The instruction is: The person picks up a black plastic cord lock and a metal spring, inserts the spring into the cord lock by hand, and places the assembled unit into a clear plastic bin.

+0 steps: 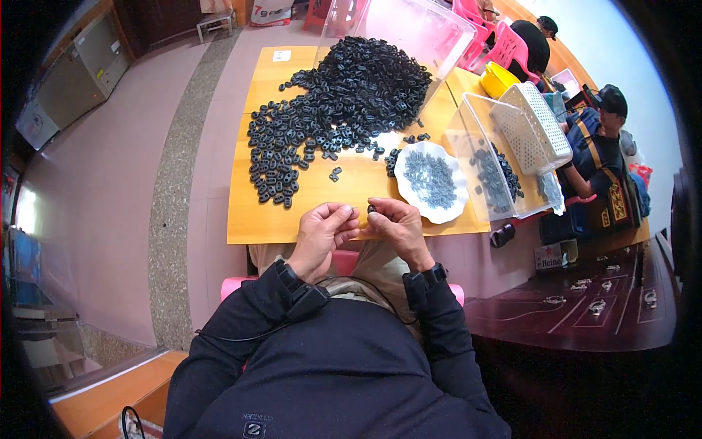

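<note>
Close to the table's near edge, my right hand point(398, 228) pinches a small black two-hole plastic piece point(371, 209) between thumb and fingers. My left hand point(322, 233) is just beside it, thumb and forefinger pressed together; whatever is between those fingertips is too small to make out. A large heap of like black pieces point(373, 84) covers the far part of the table, and a looser spread of them reaches toward my left hand. To the right of my right hand stands a white scalloped plate point(403, 192) holding many tiny greyish parts point(430, 178).
Behind the heap lies a big clear plastic bin point(453, 33). Right of the plate, a clear box point(479, 110) holds more black pieces, beside a white perforated basket point(537, 124) and a yellow basin point(498, 79). A person in a dark cap point(596, 146) sits at the right.
</note>
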Tool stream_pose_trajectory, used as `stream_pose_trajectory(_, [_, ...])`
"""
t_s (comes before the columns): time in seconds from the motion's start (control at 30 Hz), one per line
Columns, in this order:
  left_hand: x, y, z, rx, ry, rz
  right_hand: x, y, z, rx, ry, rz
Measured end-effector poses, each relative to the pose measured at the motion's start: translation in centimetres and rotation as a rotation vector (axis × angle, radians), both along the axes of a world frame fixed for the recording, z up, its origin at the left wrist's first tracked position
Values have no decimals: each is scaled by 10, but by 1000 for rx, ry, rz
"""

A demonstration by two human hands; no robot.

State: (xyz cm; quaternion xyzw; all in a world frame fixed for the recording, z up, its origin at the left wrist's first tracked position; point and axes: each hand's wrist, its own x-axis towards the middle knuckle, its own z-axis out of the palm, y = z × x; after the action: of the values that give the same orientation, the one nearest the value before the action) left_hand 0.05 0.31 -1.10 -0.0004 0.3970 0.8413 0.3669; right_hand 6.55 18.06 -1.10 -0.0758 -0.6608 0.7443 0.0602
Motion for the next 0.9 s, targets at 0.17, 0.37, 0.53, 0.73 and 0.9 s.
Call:
stream_pose_trajectory(0.17, [2,1,2,-7,1,42,0,-3,1,-27,17,5])
stream_pose_trajectory(0.37, [4,1,6,-31,23,98,2,-2,0,-65,14,35])
stream_pose_trajectory(0.53, [3,2,7,-65,29,68,1,0,2,-15,-4,56])
stream_pose_trajectory(0.73, [3,1,6,-61,36,50,2,-2,2,29,11,27])
stream_pose_trajectory(0.9, [4,1,6,-59,38,52,0,0,-4,20,31,25])
